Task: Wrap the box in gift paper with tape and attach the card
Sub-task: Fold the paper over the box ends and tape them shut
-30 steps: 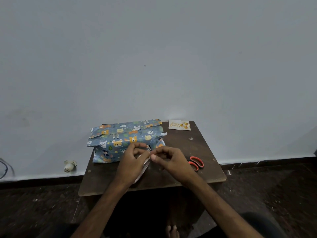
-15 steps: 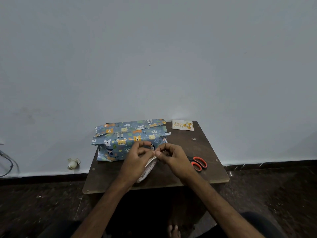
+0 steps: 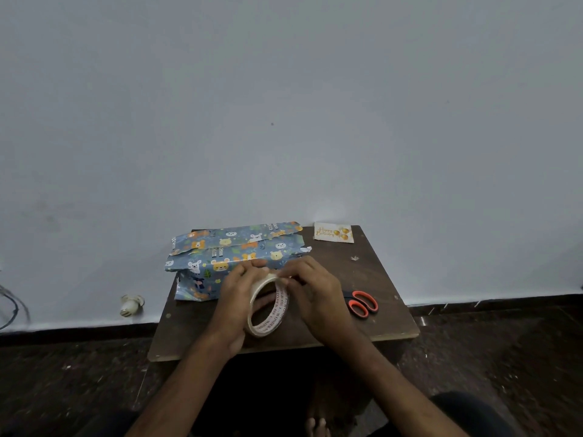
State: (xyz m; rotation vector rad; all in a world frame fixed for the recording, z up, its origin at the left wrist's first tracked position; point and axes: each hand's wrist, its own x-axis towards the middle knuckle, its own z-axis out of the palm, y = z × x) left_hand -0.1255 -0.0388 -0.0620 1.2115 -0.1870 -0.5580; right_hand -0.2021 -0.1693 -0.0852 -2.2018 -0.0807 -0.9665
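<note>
A box wrapped in blue animal-print gift paper (image 3: 230, 257) lies at the back left of a small dark wooden table (image 3: 378, 316), its top flaps loose. In front of it my left hand (image 3: 235, 298) grips a roll of clear tape (image 3: 268, 305) that stands on edge. My right hand (image 3: 315, 291) pinches at the top of the roll with thumb and fingertips. A white "Happy Birthday" card (image 3: 333, 232) lies flat at the table's back right corner.
Orange-handled scissors (image 3: 361, 304) lie on the table right of my right hand. The table stands against a pale wall. A small white fitting (image 3: 131, 305) sits at the wall's base to the left, with cables (image 3: 9, 307) at the far left edge. Dark floor surrounds the table.
The tape roll has turned so its open ring faces me more. Both hands stay on it in front of the box, with the right fingers still picking at its top.
</note>
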